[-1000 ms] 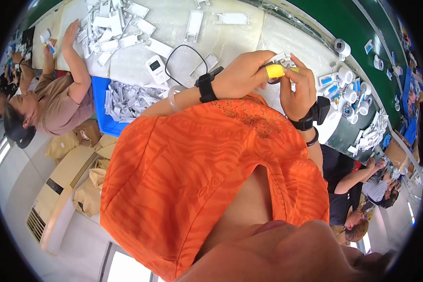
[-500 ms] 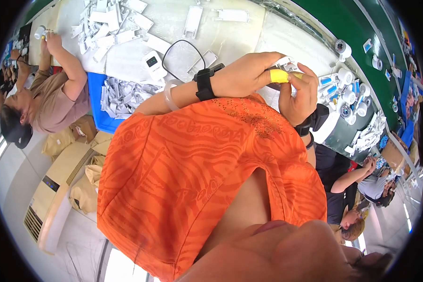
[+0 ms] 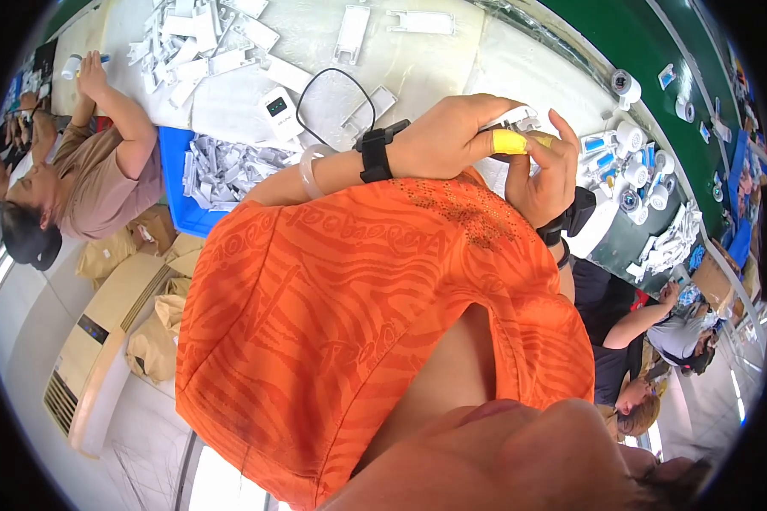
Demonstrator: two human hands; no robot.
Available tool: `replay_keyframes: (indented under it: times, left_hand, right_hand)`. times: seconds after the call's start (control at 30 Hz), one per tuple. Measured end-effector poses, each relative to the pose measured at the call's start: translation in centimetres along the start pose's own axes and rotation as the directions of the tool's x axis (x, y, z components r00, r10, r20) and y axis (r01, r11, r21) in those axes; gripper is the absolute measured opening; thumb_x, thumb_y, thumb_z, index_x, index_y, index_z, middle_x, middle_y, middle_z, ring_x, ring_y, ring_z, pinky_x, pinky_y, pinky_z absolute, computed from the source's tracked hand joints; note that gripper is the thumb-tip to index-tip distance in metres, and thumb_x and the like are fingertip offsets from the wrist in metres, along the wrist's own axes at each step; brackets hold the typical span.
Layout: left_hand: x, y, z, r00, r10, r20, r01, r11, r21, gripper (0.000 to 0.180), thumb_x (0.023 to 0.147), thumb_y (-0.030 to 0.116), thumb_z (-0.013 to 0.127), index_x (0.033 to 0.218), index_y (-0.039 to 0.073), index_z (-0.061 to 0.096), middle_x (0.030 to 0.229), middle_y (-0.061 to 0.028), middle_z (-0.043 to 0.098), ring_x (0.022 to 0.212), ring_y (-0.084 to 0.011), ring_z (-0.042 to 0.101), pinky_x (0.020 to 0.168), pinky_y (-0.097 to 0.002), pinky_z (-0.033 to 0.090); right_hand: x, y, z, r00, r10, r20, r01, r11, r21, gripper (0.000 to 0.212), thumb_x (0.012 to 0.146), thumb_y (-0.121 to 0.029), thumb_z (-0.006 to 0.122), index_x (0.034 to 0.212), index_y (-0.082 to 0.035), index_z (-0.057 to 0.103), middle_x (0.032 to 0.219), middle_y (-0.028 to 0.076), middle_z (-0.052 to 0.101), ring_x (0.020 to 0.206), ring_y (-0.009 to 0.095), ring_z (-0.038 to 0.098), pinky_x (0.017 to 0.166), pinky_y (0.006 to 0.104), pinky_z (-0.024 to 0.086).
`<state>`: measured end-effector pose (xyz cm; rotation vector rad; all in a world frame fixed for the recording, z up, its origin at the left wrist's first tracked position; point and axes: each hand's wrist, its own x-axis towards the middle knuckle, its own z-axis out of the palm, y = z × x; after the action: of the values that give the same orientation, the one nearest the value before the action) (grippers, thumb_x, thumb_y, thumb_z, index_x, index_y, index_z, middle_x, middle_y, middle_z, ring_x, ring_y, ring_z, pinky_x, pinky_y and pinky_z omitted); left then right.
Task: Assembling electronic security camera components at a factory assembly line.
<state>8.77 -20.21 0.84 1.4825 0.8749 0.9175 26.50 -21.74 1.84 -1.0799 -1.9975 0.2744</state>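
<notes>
Between both hands is a small white plastic part [image 3: 521, 116], mostly covered by fingers. My left hand [image 3: 462, 132], with yellow tape round its thumb, is closed on the part from the left. My right hand [image 3: 547, 175] pinches at it from the right, its index finger raised and bent. On the table left of my hands lie a white frame-like plastic piece [image 3: 382, 100] and a white device with a dark display [image 3: 279, 112], joined to a black cable [image 3: 332, 71].
A heap of white plastic pieces [image 3: 198, 34] lies at the far left. A blue bin [image 3: 175, 175] holds more. White round-headed units [image 3: 635, 175] are piled at the right, beside a green conveyor [image 3: 605, 34]. Co-workers sit at left [image 3: 115, 183] and right [image 3: 609, 341].
My hands keep their hold on the white part, with only slight finger movement; my right index finger lifts a little. The left co-worker's hands have shifted around a white piece.
</notes>
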Motion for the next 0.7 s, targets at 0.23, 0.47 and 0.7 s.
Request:
replay_keyframes:
  times: [0.23, 0.47, 0.7]
  left_hand:
    - [-0.1, -0.3, 0.1, 0.999, 0.029, -0.018, -0.028, 0.996, 0.079, 0.032, 0.097, 0.013, 0.050, 0.127, 0.002, 0.057, 0.106, -0.0156, 0.067, 0.096, -0.0233, 0.066, 0.084, -0.0318, 0.051]
    - [0.1, 0.3, -0.8, 0.985, -0.171, 0.035, 0.174, 0.971, -0.163, 0.030, 0.101, 0.014, 0.042, 0.125, 0.002, 0.055, 0.082, -0.0068, 0.062, 0.063, -0.0117, 0.058, 0.058, -0.0244, 0.047]
    - [0.9, 1.1, -1.3, 0.981, -0.163, 0.107, 0.184, 0.957, -0.226, 0.030, 0.103, 0.017, 0.040, 0.126, 0.001, 0.051, 0.079, -0.0020, 0.057, 0.056, -0.0075, 0.048, 0.052, -0.0227, 0.042]
  right_hand:
    - [-0.1, 0.3, 0.4, 1.000, -0.028, -0.001, 0.028, 0.999, 0.025, 0.033, 0.066, 0.012, 0.072, 0.094, -0.005, 0.063, 0.083, 0.009, 0.058, 0.089, 0.031, 0.063, 0.092, 0.0476, 0.051]
    - [1.9, 0.4, 0.1, 0.996, 0.039, 0.080, -0.041, 0.999, 0.027, 0.028, 0.073, 0.009, 0.071, 0.098, -0.003, 0.064, 0.080, 0.010, 0.061, 0.078, 0.026, 0.064, 0.082, 0.0373, 0.054]
    - [0.2, 4.3, 1.0, 0.740, 0.475, 0.476, -0.666, 0.418, 0.618, 0.046, 0.094, -0.019, 0.061, 0.134, -0.003, 0.047, 0.126, 0.010, 0.055, 0.110, 0.018, 0.056, 0.088, 0.0291, 0.048]
